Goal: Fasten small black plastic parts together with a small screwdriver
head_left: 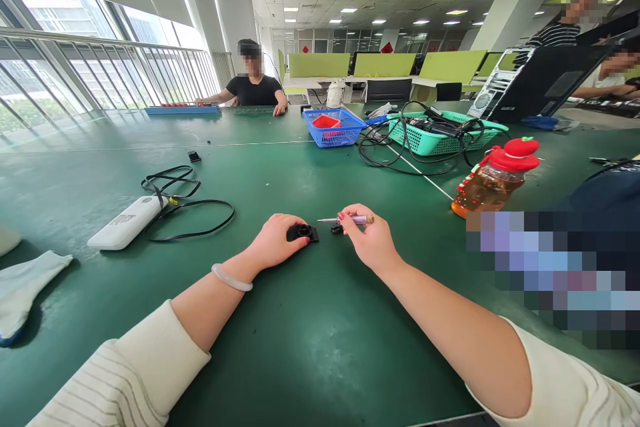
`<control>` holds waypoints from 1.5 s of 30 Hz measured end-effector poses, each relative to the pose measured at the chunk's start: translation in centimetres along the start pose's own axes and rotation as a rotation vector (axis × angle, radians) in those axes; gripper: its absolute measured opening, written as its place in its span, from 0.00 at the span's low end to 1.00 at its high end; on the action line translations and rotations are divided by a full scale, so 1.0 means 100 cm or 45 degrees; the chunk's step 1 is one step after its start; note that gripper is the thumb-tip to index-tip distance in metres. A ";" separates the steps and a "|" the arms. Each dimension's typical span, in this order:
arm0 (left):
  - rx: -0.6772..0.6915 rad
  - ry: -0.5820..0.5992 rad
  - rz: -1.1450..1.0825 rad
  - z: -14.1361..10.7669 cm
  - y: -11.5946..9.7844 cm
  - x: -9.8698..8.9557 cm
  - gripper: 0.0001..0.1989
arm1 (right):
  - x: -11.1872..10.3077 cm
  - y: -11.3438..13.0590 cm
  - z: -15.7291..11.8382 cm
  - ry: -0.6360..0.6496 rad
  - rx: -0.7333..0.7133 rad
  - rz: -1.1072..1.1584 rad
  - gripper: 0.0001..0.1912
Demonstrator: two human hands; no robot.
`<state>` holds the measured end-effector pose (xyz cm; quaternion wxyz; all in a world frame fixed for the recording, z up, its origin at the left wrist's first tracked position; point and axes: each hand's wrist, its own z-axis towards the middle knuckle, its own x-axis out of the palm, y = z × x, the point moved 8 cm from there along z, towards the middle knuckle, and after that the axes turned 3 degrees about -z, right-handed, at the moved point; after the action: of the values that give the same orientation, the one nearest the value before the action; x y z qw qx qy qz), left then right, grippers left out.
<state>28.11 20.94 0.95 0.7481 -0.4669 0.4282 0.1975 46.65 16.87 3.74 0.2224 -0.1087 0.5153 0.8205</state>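
Observation:
Near the middle of the green table [310, 320], my left hand [277, 239] is closed around the left side of a small black part [304, 232] that rests on the surface. My right hand [369, 235] pinches a thin screwdriver [361, 219] with a pale handle, its tip pointing left toward the black part without touching it. Beneath the screwdriver, by my right fingertips, lies another small black piece [337, 229], partly hidden by the fingers.
A white power bank [129, 221] with a black cord [195, 237] lies left. Ahead are a blue basket [336, 133], a green basket [435, 141] with cables and a red-lidded bottle [493, 180]. A glove [27, 290] lies far left. A person [254, 88] sits opposite.

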 end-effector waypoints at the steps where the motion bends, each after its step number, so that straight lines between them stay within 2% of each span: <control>1: 0.005 0.002 0.002 0.000 -0.001 0.000 0.16 | -0.001 0.000 0.000 -0.017 -0.001 -0.031 0.15; 6: 0.016 0.024 0.016 0.000 -0.001 0.002 0.17 | -0.009 0.005 0.000 -0.108 -0.037 -0.242 0.12; 9: 0.031 0.029 0.017 0.000 -0.001 0.002 0.17 | -0.011 0.007 0.000 -0.118 -0.036 -0.248 0.12; 15: 0.052 0.035 0.023 -0.001 -0.004 0.002 0.18 | 0.004 0.016 -0.004 0.107 -0.071 -0.001 0.09; 22: 0.052 0.047 0.018 0.000 -0.001 0.003 0.19 | 0.013 0.015 -0.005 0.247 -0.111 -0.001 0.07; 29: 0.055 0.035 0.031 0.000 0.000 0.004 0.21 | 0.006 0.016 -0.004 0.143 -0.139 -0.014 0.08; 36: 0.037 0.063 0.009 0.000 0.000 0.004 0.21 | 0.016 0.010 -0.003 0.259 -0.104 -0.059 0.06; 45: 0.034 0.066 0.024 0.001 -0.001 0.004 0.23 | 0.009 0.019 -0.006 0.169 -0.220 -0.064 0.08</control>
<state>28.43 20.91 0.69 0.7410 -0.4576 0.4546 0.1867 44.97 15.87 4.62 0.1983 -0.1944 0.4533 0.8470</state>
